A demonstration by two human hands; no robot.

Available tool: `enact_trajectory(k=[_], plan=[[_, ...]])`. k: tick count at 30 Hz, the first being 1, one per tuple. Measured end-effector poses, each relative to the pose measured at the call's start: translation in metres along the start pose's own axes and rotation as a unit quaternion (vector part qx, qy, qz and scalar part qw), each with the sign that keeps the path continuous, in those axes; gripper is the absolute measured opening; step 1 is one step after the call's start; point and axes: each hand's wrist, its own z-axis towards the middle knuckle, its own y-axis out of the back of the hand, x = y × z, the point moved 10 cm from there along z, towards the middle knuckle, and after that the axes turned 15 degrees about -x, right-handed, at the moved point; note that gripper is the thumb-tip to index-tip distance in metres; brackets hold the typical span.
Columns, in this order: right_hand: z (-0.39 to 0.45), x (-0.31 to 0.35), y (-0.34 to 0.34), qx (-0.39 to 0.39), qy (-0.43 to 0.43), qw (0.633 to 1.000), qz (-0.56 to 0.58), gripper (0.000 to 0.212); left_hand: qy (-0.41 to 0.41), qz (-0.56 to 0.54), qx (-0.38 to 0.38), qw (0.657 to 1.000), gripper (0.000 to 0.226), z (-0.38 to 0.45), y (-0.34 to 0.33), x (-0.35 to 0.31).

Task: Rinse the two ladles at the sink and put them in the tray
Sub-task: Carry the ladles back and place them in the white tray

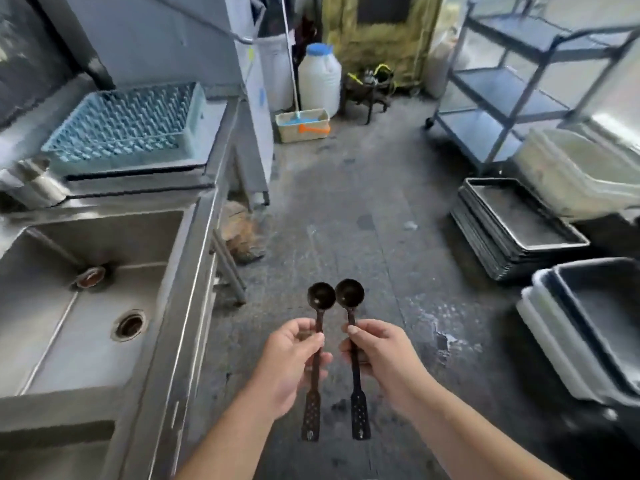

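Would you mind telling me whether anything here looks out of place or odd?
Nothing is spilled or broken. The one oddity: a stack of metal trays sits directly on the stained floor, skewed. Each hand, left hand and right hand, holds a dark ladle upright, away from the sink.

Stained grey concrete floor [346, 209] underfoot, tiered grey metal trolley [502, 98] at far right, white plastic drum with blue lid [319, 77] against yellowish back wall [381, 39], daylight from right.
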Motion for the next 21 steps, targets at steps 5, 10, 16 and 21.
enact_trajectory(k=[5,10,16,21], plan=[[-0.007,-0.002,0.167,-0.107,-0.004,0.993,0.046,0.023,-0.008,0.081,0.111,0.99,0.01,-0.04,-0.158,0.021],[-0.031,-0.011,0.343,-0.233,0.0,0.968,0.092,0.018,-0.005,0.143,0.23,0.963,0.013,-0.107,-0.324,0.062],[-0.078,-0.036,0.514,-0.368,-0.021,0.912,0.178,0.013,0.004,0.216,0.351,0.911,0.013,-0.197,-0.481,0.112],[-0.11,-0.06,0.606,-0.458,-0.041,0.857,0.233,0.015,0.012,0.266,0.444,0.856,0.014,-0.258,-0.572,0.143]])
